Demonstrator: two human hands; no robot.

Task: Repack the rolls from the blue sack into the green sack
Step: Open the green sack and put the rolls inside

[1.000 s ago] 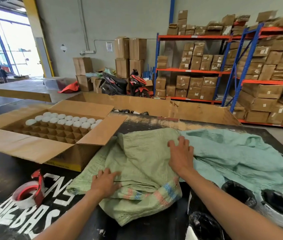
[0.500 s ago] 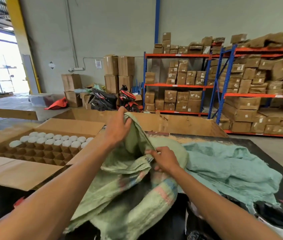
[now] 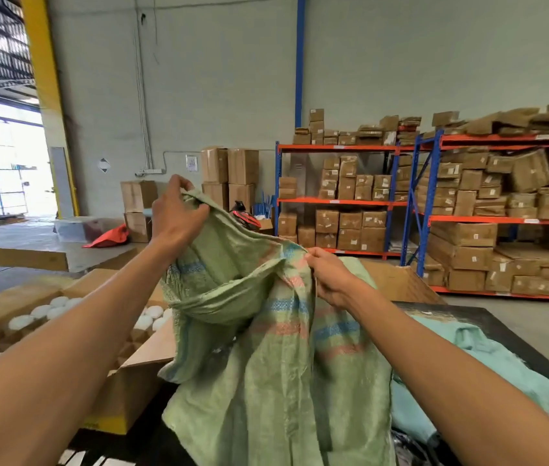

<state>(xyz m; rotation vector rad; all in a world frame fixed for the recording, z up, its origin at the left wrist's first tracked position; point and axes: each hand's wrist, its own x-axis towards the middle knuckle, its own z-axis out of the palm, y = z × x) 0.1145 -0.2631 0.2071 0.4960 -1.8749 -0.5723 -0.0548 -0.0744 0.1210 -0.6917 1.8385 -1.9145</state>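
- Lifted higher than half a second ago: woven green plastic sack with pink and blue stripes (image 3: 276,358), its mouth now pulled wider apart between the two hands.
- Raised and moved leftward since then: left hand (image 3: 175,216), fingers and thumb curled round the far rim of the green sack's mouth, held up above the open cardboard box (image 3: 138,381).
- Kept lower, at the near right rim: right hand (image 3: 330,280), pinching the sack's striped edge between thumb and curled fingers.
- Hanging down from both hands: green sack, body draped in folds, lower end reaching the black table (image 3: 508,327); open mouth facing up and toward the camera, inside in shadow, contents not visible.
- Lying crumpled on the table to the right, just beside and partly behind the green sack: pale blue-green woven sack (image 3: 488,371); cannot tell whether rolls are inside.
- Sitting at left under the left forearm: open cardboard box, flaps spread, brown cell dividers inside with white round-topped rolls (image 3: 41,311) in the far rows.
- Standing behind the table: long brown cardboard panel (image 3: 397,280).
- Farther back against the grey wall: blue and orange steel shelving (image 3: 417,203) loaded with brown cartons, a stack of tall cartons (image 3: 229,176) beside it, a red cloth (image 3: 108,237) on the concrete floor near the bright doorway.
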